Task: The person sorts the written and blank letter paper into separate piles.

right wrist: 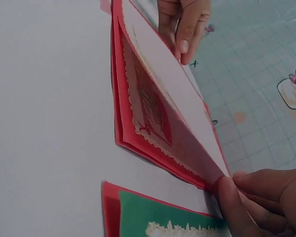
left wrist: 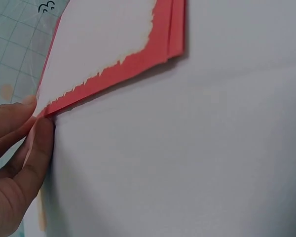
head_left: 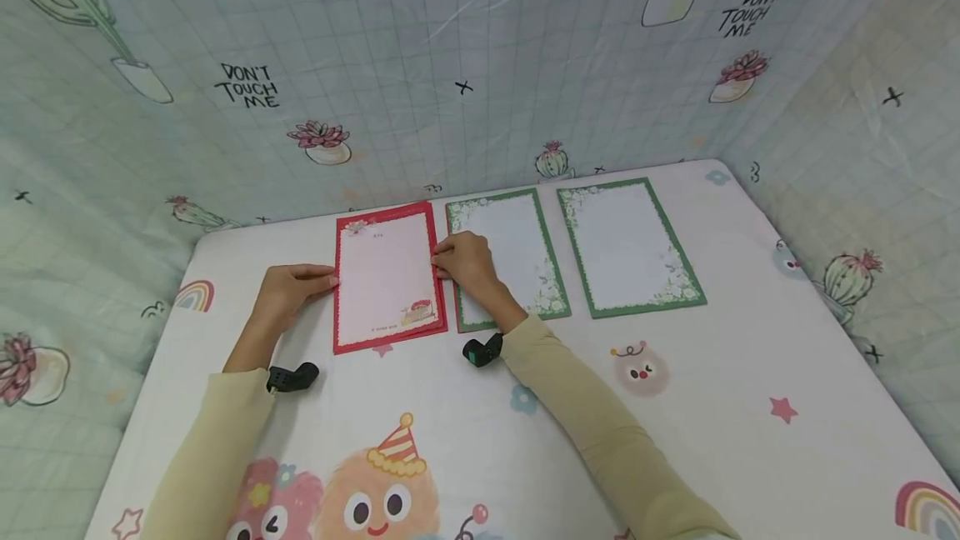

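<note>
A red-bordered sheet of paper (head_left: 386,282), pale pink with small printed pictures, tops a small stack of red-edged sheets (right wrist: 119,106) at the left of the table. My left hand (head_left: 287,297) pinches its left edge between thumb and fingers. At the opposite edge my right hand (head_left: 471,265) pinches the sheet, above the left side of a green-bordered sheet (head_left: 510,248). In the right wrist view the top sheet tilts up on that side, and a gap shows another printed red-bordered sheet (right wrist: 153,111) underneath.
Red edging shows under the left side of the middle green-bordered sheet. Farther right lies a second green-bordered sheet (head_left: 630,248). A patterned cloth wall (head_left: 465,40) rises right behind the white printed table cover (head_left: 712,373). Both wrists carry small black cameras.
</note>
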Available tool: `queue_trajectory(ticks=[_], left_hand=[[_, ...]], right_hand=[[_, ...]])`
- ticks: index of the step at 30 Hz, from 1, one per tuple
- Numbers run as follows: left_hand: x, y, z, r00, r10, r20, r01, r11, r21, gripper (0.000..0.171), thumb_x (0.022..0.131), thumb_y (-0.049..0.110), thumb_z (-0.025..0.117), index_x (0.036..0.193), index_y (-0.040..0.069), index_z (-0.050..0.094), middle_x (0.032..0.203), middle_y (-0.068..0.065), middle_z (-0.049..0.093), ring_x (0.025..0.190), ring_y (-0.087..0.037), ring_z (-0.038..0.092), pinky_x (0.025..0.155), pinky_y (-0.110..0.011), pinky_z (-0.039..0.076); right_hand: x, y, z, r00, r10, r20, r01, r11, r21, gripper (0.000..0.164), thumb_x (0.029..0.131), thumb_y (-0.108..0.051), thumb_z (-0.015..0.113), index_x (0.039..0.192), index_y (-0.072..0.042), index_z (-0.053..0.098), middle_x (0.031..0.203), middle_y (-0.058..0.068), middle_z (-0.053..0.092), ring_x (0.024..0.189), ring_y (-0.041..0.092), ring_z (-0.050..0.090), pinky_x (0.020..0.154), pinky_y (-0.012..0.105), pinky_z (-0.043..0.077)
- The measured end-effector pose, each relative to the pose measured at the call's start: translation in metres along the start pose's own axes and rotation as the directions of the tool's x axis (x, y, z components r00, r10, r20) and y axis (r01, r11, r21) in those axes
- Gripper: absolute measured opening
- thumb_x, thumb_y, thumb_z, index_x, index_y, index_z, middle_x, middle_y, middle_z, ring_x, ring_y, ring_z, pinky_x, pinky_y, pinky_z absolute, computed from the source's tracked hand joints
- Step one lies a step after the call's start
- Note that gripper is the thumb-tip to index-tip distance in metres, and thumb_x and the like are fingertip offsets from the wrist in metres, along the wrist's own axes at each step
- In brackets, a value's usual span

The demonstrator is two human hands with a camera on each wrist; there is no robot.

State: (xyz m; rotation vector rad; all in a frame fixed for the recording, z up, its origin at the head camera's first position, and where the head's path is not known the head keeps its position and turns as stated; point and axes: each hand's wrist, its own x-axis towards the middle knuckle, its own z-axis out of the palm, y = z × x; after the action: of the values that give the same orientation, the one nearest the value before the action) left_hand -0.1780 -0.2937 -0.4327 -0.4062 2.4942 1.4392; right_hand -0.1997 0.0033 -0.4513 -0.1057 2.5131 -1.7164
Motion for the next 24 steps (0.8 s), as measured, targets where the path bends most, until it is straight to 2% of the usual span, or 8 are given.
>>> queue_trajectory(ticks=[3, 9, 13, 18, 24], left_hand=[[-0.001, 0.001, 0.0, 1.0, -0.001, -0.002, 0.001, 0.999, 0.038, 0.045, 0.097, 0.024, 0.072, 0.134, 0.0, 0.064, 0.143, -0.02, 0.055, 0.123, -0.026, 0.055, 0.092, -0.018, 0.054], [-0.007, 0.005, 0.0, 0.999, 0.048, -0.02, -0.045, 0.991, 0.129, 0.039, 0.1, 0.021, 0.068, 0.134, 0.003, 0.064, 0.13, -0.018, 0.065, 0.108, -0.017, 0.064, 0.083, -0.011, 0.053], [-0.014, 0.014, 0.007, 0.996, 0.095, 0.002, -0.094, 0.991, 0.09, 0.039, 0.101, 0.019, 0.066, 0.136, 0.002, 0.062, 0.128, -0.019, 0.066, 0.105, -0.016, 0.067, 0.088, -0.017, 0.055], [-0.022, 0.026, 0.02, 0.991, 0.129, 0.047, -0.129, 0.992, -0.002, 0.041, 0.102, 0.018, 0.065, 0.138, 0.001, 0.059, 0.131, -0.02, 0.065, 0.113, -0.021, 0.067, 0.097, -0.029, 0.054], [-0.029, 0.033, 0.038, 0.987, 0.152, 0.061, -0.151, 0.988, -0.016, 0.038, 0.101, 0.016, 0.066, 0.136, 0.001, 0.061, 0.13, -0.019, 0.066, 0.115, -0.023, 0.067, 0.094, -0.025, 0.055]], right_hand=[[-0.002, -0.003, -0.002, 1.0, -0.003, -0.008, 0.002, 0.999, -0.035, 0.02, 0.092, -0.009, 0.076, 0.108, 0.004, 0.076, 0.095, 0.012, 0.076, 0.071, 0.015, 0.074, 0.062, 0.018, 0.058], [-0.004, -0.007, -0.016, 0.999, -0.053, -0.009, 0.052, 0.992, -0.114, 0.02, 0.095, -0.007, 0.072, 0.112, 0.002, 0.075, 0.087, 0.008, 0.076, 0.072, 0.018, 0.073, 0.066, 0.02, 0.056], [-0.004, -0.006, -0.033, 0.995, -0.1, -0.003, 0.098, 0.979, -0.181, 0.019, 0.097, -0.008, 0.069, 0.113, -0.001, 0.076, 0.092, 0.007, 0.076, 0.078, 0.016, 0.071, 0.071, 0.024, 0.057], [-0.008, 0.001, -0.055, 0.989, -0.145, -0.005, 0.141, 0.966, -0.217, 0.02, 0.097, -0.01, 0.069, 0.115, -0.002, 0.076, 0.101, 0.008, 0.077, 0.09, 0.018, 0.071, 0.076, 0.029, 0.058], [-0.016, 0.008, -0.081, 0.985, -0.17, -0.007, 0.165, 0.968, -0.19, 0.023, 0.098, -0.012, 0.069, 0.117, -0.001, 0.074, 0.105, 0.01, 0.077, 0.093, 0.021, 0.073, 0.077, 0.032, 0.06]])
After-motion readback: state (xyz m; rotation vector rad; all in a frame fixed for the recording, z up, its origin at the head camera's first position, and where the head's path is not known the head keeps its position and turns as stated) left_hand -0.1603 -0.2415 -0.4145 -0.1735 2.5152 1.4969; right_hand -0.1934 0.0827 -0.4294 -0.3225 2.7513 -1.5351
